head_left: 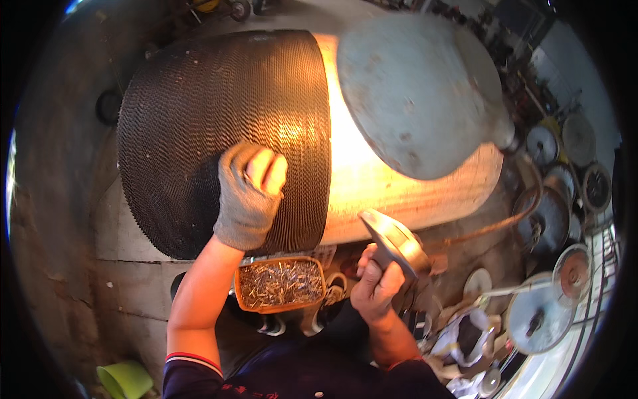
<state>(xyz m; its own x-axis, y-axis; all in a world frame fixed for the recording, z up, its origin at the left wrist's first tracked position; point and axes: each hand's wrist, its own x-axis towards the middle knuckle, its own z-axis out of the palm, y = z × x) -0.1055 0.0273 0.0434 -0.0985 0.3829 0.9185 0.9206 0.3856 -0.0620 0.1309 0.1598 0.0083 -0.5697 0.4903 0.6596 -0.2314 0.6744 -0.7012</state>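
Large pale cylinder [399,203], lying crosswise before the person; its left portion carries a dark ridged covering [179,126] of closely set, finely toothed rows. The right portion is bare and brightly lit.

Left hand [249,196]: in a grey glove with bare fingertips, resting on the dark covering toward its near side, right of the middle. Fingers bent inward, the tips drawn close together; whether a small item sits between them cannot be told.

Right hand [377,286]: ungloved, just off the near edge of the cylinder's bare portion. Fingers curled tightly round a metal tool [397,241], block-like, with a long flat face, tilted, its upper tip toward the cylinder.

Orange tray [247,304]: rectangular, below the left hand and close to the cylinder's near side, filled with small loose metal pins [282,280].

Shade [412,93]: grey, broad and round, above the bare portion, hiding part of it.

Right side: assorted discs [541,319], leaning and stacked; a white bag [446,340] with dark contents.

Lower left: green bucket [125,380], tilted, on the floor [133,286].
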